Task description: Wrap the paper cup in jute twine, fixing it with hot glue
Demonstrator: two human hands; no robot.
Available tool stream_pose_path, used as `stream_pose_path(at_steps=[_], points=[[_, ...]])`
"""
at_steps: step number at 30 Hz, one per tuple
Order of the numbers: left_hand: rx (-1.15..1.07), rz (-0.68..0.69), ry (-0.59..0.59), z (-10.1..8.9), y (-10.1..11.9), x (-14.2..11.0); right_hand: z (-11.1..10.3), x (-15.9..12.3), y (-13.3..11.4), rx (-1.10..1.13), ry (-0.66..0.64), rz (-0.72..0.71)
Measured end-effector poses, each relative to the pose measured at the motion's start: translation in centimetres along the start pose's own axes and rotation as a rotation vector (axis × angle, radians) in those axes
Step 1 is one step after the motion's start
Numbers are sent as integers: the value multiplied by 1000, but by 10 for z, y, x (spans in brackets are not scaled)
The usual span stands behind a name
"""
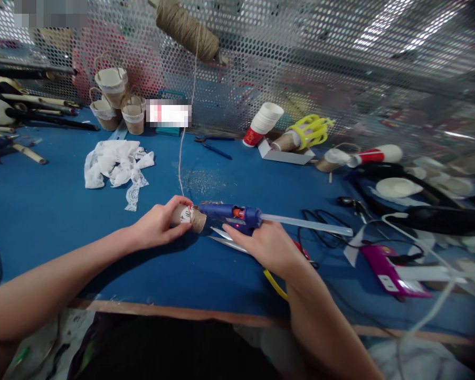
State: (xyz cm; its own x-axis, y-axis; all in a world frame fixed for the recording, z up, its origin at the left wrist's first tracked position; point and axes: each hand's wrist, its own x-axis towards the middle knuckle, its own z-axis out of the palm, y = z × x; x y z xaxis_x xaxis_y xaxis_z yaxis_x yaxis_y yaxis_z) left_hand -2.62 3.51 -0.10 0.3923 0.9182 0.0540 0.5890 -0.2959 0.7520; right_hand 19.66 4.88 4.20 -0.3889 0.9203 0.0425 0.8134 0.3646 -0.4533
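My left hand [170, 222] is closed round a paper cup [198, 219] lying on its side, its visible end wrapped in brown twine. A strand of twine [181, 153] runs down to the cup from a large spool [187, 30] above. In my right hand [267, 243] is a blue glue gun [221, 209] with a red light on and a long clear glue stick [306, 224] out of its back. The gun's nozzle points at the cup; whether it touches is too small to tell. Open scissors [231, 242] lie partly under my right hand.
White lace [114, 163] lies to the left, near several twine-wrapped cups [111, 87] with handles. Pliers [216, 147] rest at the back. Stacked paper cups [263, 124] stand before the perforated metal panel [229, 84]. Black cable [320, 227] and a purple box [393, 272] are on the right.
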Motion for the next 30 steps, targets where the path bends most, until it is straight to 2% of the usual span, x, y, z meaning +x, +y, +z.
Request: stream_pose_path(at_steps=[5,11,20,30], points=[[-21,-8,-3,0,0,1,-3,-3,0,21,-28,-36],[6,-12,0,0,1,0,-2,1,-1,-17,-6,33],[-7,16,5,3,-2,0,-4,-7,0,8,-23,-106],[28,12,14,1,0,0,-3,-14,-2,52,-31,-105]])
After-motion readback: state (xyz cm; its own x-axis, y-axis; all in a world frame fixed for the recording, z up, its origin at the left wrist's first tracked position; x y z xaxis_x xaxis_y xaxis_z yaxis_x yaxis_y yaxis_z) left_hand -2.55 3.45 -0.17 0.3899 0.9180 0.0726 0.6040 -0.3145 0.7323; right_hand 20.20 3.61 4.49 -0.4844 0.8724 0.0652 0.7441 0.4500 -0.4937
